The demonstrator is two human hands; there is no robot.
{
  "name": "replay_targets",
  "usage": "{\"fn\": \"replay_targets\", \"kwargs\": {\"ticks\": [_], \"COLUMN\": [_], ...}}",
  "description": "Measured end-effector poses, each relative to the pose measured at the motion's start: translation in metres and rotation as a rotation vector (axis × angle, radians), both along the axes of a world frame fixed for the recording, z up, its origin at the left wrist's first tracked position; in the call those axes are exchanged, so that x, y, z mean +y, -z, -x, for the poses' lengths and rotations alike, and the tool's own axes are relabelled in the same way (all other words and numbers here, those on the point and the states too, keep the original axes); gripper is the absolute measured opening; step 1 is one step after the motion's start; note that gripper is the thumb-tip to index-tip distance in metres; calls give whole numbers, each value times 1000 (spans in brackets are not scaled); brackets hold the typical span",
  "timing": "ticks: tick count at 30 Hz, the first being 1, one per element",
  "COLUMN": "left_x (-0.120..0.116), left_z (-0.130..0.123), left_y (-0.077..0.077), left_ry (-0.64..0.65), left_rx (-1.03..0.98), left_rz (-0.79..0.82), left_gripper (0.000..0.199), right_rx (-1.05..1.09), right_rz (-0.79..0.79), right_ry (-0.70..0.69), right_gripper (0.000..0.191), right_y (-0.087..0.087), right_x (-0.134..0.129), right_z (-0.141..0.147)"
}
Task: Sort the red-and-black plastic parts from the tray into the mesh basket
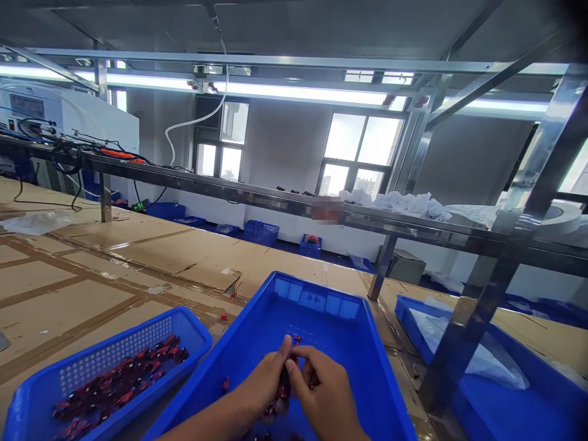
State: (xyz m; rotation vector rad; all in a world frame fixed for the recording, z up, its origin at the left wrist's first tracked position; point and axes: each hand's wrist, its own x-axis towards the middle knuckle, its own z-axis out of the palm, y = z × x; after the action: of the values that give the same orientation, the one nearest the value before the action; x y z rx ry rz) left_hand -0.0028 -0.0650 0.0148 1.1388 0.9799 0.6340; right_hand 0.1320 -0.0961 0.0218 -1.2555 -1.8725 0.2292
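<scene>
Over a deep blue bin (362, 343), my two hands meet near its middle. My left hand (269, 380) is closed around several small dark red and black parts (283, 392). The fingers of my right hand (321, 383) are bent and pinched against the left thumb area, touching the same cluster; what exactly they grip is too small to make out. More red parts show low in the bin below the hands. To the left, a perforated blue basket (108, 343) holds a pile of similar red and black parts (124, 383).
Brown taped cardboard (184, 257) covers the table. A metal post (473, 312) stands at the right, before another blue bin (519, 404) with plastic bags. A metal shelf (220, 188) crosses behind, carrying white crumpled material (399, 202) and cables.
</scene>
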Motion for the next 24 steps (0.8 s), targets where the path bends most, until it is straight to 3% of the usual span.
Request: {"fn": "replay_targets", "kwargs": {"ticks": [5, 9, 12, 15, 17, 19, 24], "left_x": [-1, 5, 9, 12, 13, 12, 3], "left_z": [0, 2, 5, 8, 9, 9, 9], "left_y": [-5, 0, 4, 5, 4, 2, -6], "left_ry": [-3, -15, -21, -53, -56, -39, 46], "left_rx": [-116, -196, -261, -290, -279, -262, -214], "left_rz": [185, 320, 326, 305, 276, 222, 86], "left_gripper": [64, 42, 27, 30, 38, 47, 53], "right_rx": [-105, -91, 235, 779, 950, 901, 565], "right_rz": [-173, -265, -58, 453, 682, 688, 428], "right_ry": [-48, -109, -137, -259, -341, -322, -178], "right_gripper": [20, 21, 16, 29, 29, 26, 20], "right_y": [-1, -5, -4, -1, 1, 2, -1], "right_x": [-3, -7, -6, 3, 11, 16, 16], "right_z": [-4, -5, -4, -7, -10, -11, -9]}}
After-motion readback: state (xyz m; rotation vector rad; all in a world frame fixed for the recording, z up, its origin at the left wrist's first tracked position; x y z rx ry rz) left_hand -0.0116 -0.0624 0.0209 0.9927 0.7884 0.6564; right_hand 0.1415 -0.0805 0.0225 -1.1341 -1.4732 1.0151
